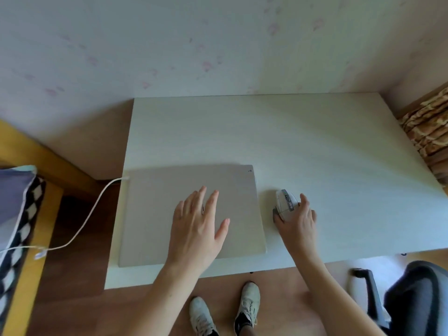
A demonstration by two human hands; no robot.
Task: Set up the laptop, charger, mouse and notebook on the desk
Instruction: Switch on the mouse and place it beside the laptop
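A closed beige laptop (155, 214) lies flat on the white desk (291, 141), near its front left corner. My left hand (198, 226) rests on the lid with fingers spread, holding nothing. A white charger cable (89, 214) runs from the laptop's far left corner down toward the left. Just right of the laptop sits a white and grey mouse (286, 202) on the desk, with my right hand (298, 219) gripping its rear. No notebook is in view.
A yellow wooden bed frame (31, 275) with a checkered blue cushion (14, 214) stands at the left. A dark office chair (417, 299) is at the lower right. A brown patterned curtain (426, 132) hangs beside the desk's right edge. My shoes (247, 304) stand on the wooden floor below.
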